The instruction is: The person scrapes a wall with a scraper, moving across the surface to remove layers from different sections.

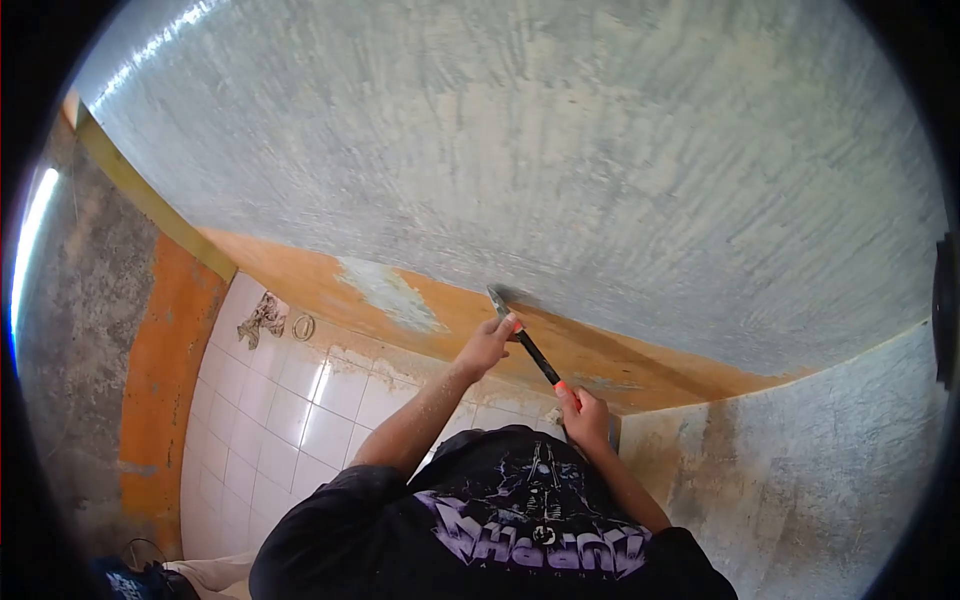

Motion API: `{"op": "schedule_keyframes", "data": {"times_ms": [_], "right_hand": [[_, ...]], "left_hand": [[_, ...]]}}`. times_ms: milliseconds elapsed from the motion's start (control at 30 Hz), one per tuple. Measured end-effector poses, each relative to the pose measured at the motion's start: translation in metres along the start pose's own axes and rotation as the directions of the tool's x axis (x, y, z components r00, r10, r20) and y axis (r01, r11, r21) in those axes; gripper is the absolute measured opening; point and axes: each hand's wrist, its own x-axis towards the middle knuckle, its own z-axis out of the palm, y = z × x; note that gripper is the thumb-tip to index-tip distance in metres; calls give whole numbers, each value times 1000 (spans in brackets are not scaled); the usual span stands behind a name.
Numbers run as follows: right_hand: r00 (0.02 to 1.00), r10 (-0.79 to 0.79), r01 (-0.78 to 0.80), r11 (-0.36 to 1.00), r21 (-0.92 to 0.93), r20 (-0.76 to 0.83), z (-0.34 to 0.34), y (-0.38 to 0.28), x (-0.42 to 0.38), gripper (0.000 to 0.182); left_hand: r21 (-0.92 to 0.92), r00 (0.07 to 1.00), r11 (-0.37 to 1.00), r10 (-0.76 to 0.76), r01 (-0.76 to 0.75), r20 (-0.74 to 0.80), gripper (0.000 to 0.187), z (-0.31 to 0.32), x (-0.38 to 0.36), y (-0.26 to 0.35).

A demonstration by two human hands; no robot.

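Observation:
Both my hands hold a long-handled scraper (537, 356) with a black shaft and red grip parts. Up near its head, my left hand (485, 346) is closed around the shaft. My right hand (584, 416) grips the red lower end. The metal blade meets the wall (560, 180) at the border between its grey, scraped-looking surface and the orange paint (450, 300) below. A pale bare patch (393, 293) lies within the orange band, left of the blade.
White tiles (265, 420) cover the floor, with a crumpled cloth (262, 318) and a ring-shaped roll (303, 327) near the left corner. An orange and grey wall (165, 380) stands left, a grey wall (780, 480) right. Dark fabric (140, 580) shows at lower left.

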Motion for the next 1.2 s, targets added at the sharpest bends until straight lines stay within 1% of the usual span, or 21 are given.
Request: {"op": "schedule_keyframes", "data": {"times_ms": [33,100,200,233,333,433,500,567,700,733,833,900,1033,1200], "right_hand": [[1000,-24,24,999,24,16,-3,-3,-3,46],[997,-72,69,994,79,40,-11,-6,-12,41],[991,-134,137,970,201,-25,-13,18,-25,33],[996,-91,93,975,202,-19,-18,25,-30,32],[999,33,-30,980,195,-15,-34,42,-49,29],[995,92,-85,978,190,-32,-41,51,-58,28],[993,103,-90,973,212,-49,-41,58,-60,29],[990,117,-104,981,165,-74,-39,71,-64,29],[987,86,-74,993,90,-135,-60,63,-66,30],[988,87,-75,993,93,-131,-63,66,-67,30],[989,82,-69,992,108,-121,-72,74,-67,30],[990,68,-53,991,121,-126,-77,77,-63,30],[996,51,-41,992,119,-77,-90,80,-57,29],[996,45,-37,995,91,-82,-95,85,-56,30]], "left_hand": [[11,999,1000,18,-18,-31,50,1,-2,0],[63,998,997,31,-33,46,51,0,-3,2],[107,977,994,11,-34,211,51,14,2,7],[115,961,993,-6,-27,276,52,21,3,7],[167,913,985,-26,-46,408,54,43,12,5],[180,885,982,-40,-50,465,56,61,17,6],[173,875,983,-29,-63,484,58,66,20,6],[172,863,983,-34,-62,505,58,72,24,8],[169,839,985,-69,-28,540,59,86,23,12],[167,836,986,-80,-14,543,59,89,23,13],[203,821,978,-81,-43,566,57,97,25,18],[178,824,984,-81,-25,561,56,100,27,15],[138,831,990,-84,9,550,55,104,27,11],[53,856,990,-143,134,496,53,118,20,11]]}}
